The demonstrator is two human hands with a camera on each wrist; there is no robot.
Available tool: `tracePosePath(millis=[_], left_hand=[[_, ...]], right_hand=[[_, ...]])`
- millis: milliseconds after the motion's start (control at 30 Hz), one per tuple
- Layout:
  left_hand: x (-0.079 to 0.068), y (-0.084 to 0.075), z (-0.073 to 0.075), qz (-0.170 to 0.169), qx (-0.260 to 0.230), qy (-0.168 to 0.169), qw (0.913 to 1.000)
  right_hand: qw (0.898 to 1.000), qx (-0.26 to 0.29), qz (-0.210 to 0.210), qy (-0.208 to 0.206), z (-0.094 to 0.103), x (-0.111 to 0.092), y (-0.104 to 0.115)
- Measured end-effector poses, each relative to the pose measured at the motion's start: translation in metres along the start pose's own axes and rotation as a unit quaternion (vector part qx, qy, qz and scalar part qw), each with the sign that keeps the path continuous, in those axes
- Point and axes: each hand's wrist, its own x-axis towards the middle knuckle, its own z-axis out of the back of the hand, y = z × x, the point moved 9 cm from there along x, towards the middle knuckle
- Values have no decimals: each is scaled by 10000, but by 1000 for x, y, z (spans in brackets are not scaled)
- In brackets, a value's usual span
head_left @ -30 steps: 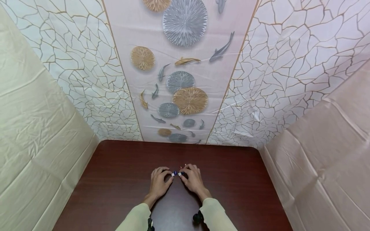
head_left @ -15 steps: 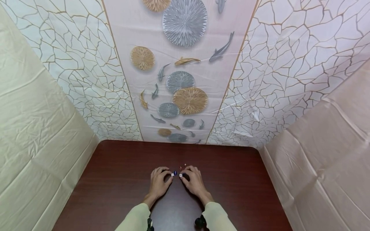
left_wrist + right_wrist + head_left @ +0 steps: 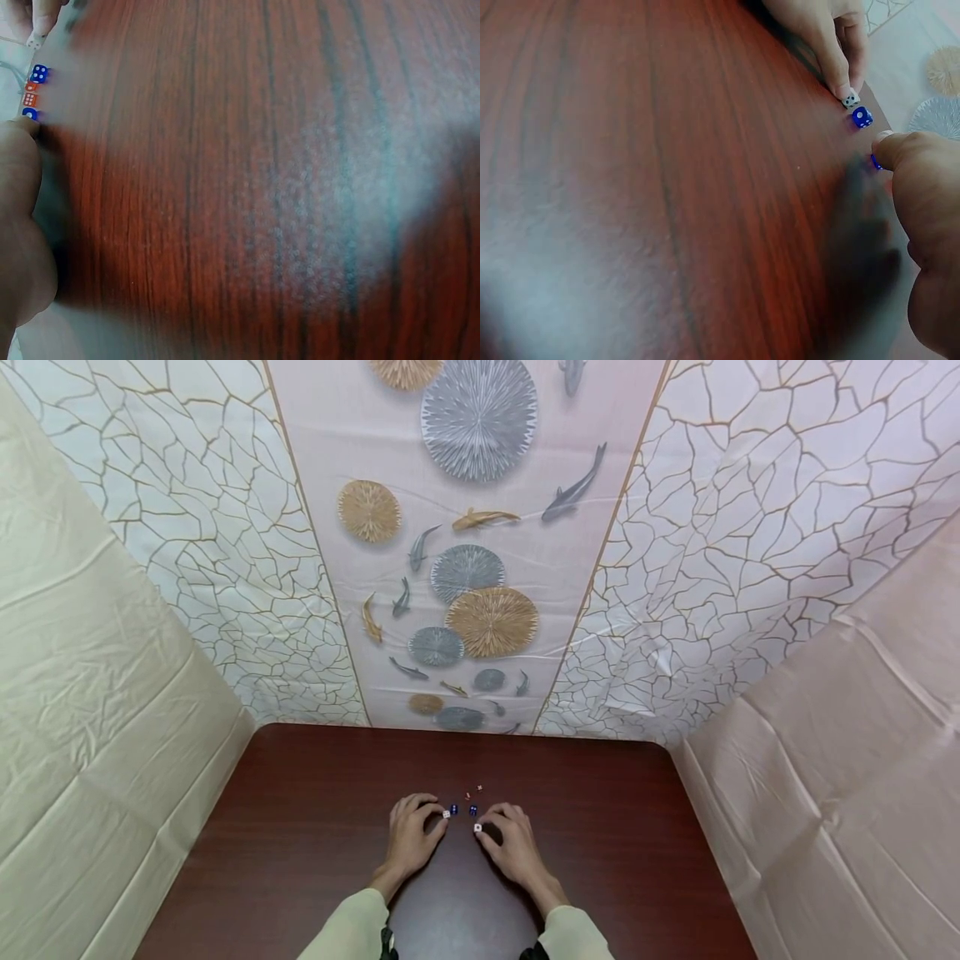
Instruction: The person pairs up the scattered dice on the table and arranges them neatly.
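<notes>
Your left hand (image 3: 411,837) pinches a small white cubic die (image 3: 446,815) | your right hand (image 3: 516,845) pinches a second white die (image 3: 477,828), apart from the first | between them, two blue cubic dice (image 3: 454,810) on the dark red-brown wood-grain table (image 3: 322,785) | beyond, two small red dice (image 3: 480,787).

the head view looks forward and down from well above the table (image 3: 315,852), facing the patterned wall (image 3: 480,560); the 2 wrist views look close across the table, sharing the 2 blue dice (image 3: 862,117), left hand (image 3: 408,835) and right hand (image 3: 516,846).
</notes>
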Motion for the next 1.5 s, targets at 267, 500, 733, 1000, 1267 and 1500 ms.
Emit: tracePosePath(millis=[267, 500, 733, 1000, 1267, 1500], left_hand=[[-1, 3, -2, 97, 100, 135, 9998], [0, 4, -3, 154, 142, 218, 9995], [0, 2, -1, 156, 105, 226, 9996], [1, -1, 2, 130, -14, 133, 9998], [0, 3, 1, 298, -92, 228, 9993], [-4, 1, 4, 247, -182, 260, 9992]], right_hand=[[10000, 12, 85, 25, 3, -14, 4], [9998, 95, 115, 161, 1, -21, 6], [9996, 30, 282, 82, -2, -25, 7], [9995, 230, 182, 118, -5, -27, 3], [9993, 336, 98, 96, -6, -29, 0], [9996, 275, 102, 36, -6, -30, -2]])
